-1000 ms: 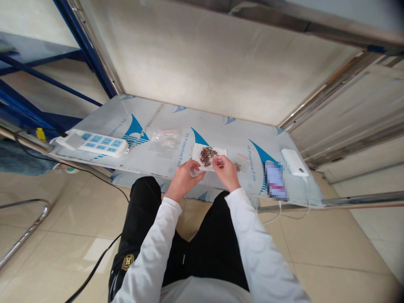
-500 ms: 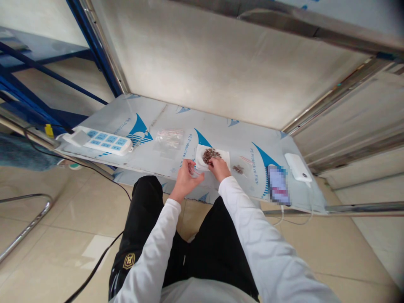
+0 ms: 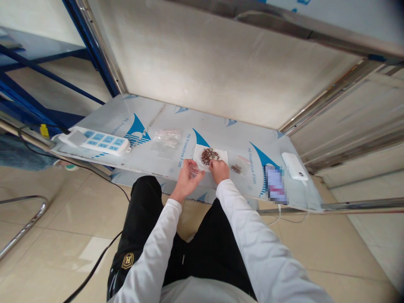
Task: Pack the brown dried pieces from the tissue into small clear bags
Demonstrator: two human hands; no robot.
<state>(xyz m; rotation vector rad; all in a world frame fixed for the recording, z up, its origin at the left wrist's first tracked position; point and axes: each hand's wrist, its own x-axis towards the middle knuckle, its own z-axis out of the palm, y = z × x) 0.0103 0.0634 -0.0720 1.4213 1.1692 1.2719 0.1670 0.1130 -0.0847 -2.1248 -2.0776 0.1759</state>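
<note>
A pile of small brown metal pieces, apparently screws (image 3: 208, 155), lies on a square white sheet (image 3: 224, 155) near the shelf's front edge. At the pile's near right edge, my right hand (image 3: 220, 171) has its fingers pinched together; whatever is between them is too small to make out. Just left of the sheet, my left hand (image 3: 186, 181) is closed on a small clear plastic bag (image 3: 193, 168) with reddish lines. To the right of my right hand lies another clear bag (image 3: 241, 165), with a small cluster of the same pieces (image 3: 235, 168) at it.
Several clear bags (image 3: 168, 136) lie on the film-covered shelf (image 3: 208, 124), left of the sheet. A power strip (image 3: 101, 142) is at the left end. On the right are a pixelated phone (image 3: 276, 185) and a white power bank (image 3: 294, 165) with cables. An upper shelf (image 3: 284, 29) hangs overhead.
My right hand has drawn slightly back from the pile, so more of the brown pieces shows. My left hand stays in place with the bag. The view has shifted slightly.
</note>
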